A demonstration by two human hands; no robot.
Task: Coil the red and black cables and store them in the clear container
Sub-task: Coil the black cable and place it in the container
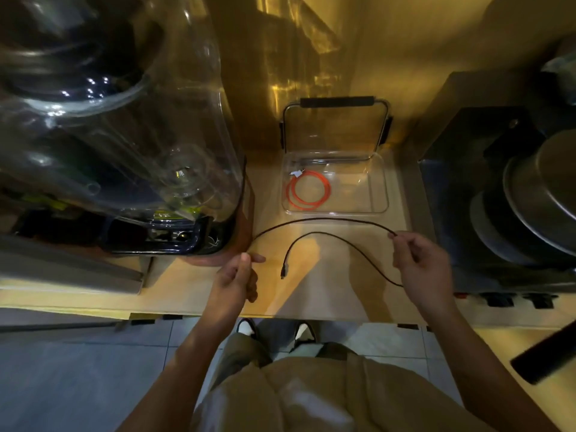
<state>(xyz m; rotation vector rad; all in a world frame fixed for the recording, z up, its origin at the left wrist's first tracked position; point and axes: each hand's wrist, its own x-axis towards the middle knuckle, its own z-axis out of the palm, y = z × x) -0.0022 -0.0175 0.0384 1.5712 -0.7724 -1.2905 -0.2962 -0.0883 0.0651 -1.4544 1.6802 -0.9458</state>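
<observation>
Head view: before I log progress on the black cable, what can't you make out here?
- Black cable: its far end past the left hand is hidden by fingers.
- Plug: too small to tell type.
- Right hand: pinch point is blurred.
- Red cable connector in the container: too small.

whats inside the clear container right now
Inside the clear container lies the coiled red cable, its white plug near the back left corner. The walls are see-through, so nothing else seems hidden; the black cable is outside.
</observation>
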